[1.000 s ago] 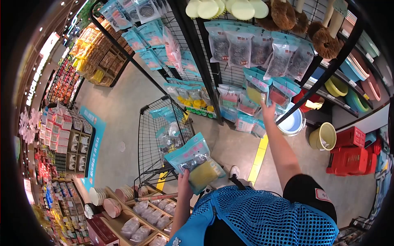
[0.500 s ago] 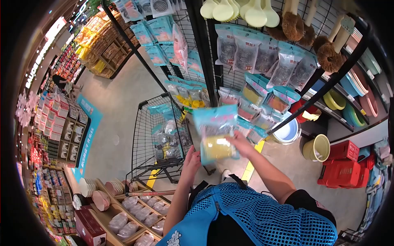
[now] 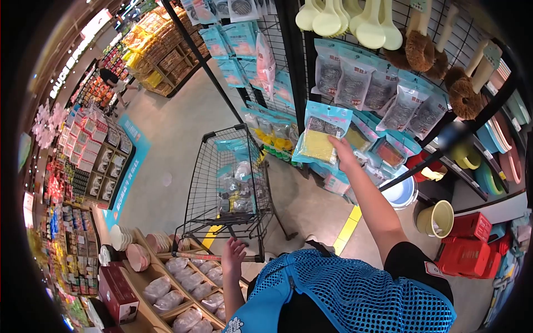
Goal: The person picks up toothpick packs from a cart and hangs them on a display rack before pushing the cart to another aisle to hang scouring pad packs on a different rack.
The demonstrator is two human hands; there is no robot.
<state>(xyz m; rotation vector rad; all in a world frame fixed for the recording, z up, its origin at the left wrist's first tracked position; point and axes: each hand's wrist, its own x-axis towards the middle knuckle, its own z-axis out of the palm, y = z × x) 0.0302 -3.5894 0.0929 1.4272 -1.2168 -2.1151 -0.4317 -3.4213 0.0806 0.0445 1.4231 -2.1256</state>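
Observation:
My right hand (image 3: 343, 154) grips the right edge of a flat packet of scouring pads (image 3: 317, 145). Its header is light blue; a yellow pad fills the lower part and grey wire scourers show above. The packet is in front of the wire rack, overlapping other hanging packets. My left hand (image 3: 234, 253) is empty with its fingers apart, close to the handle end of the black shopping cart (image 3: 191, 191). Inside the cart lie several blue-topped packets (image 3: 236, 186). Packets of steel wool scourers (image 3: 355, 80) hang on the rack above my right hand.
Cream ladle-like utensils (image 3: 371, 28) and brown-bristled brushes (image 3: 419, 50) hang at the top. To the right stand a yellow bucket (image 3: 436, 218) and red baskets (image 3: 463, 255). A wooden bin stand (image 3: 161, 266) with bagged goods is at lower left. A person (image 3: 111, 82) walks farther off.
The packet has gone from between my hands up and right to the rack, in my right hand. My left hand has moved away, down and left. The view has shifted slightly.

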